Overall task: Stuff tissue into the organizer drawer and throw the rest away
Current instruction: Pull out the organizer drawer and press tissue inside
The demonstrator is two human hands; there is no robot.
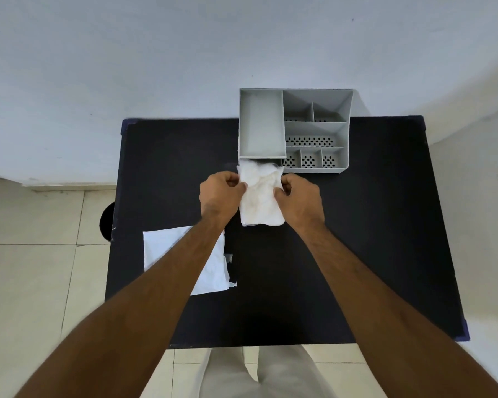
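Note:
A grey plastic organizer (316,130) stands at the far edge of the black table (357,239). Its drawer (260,221) is pulled out toward me from under the tall left compartment and is filled with crumpled white tissue (259,193). My left hand (220,193) pinches the tissue at the drawer's left side. On the right side, my right hand (298,196) pinches the same tissue. A second flat white tissue sheet (210,271) lies on the table at the near left, partly hidden under my left forearm.
A dark round object (107,222), perhaps a bin, shows on the tiled floor just past the table's left edge. A pale wall rises behind the organizer. The organizer's right side has several small perforated compartments (309,160).

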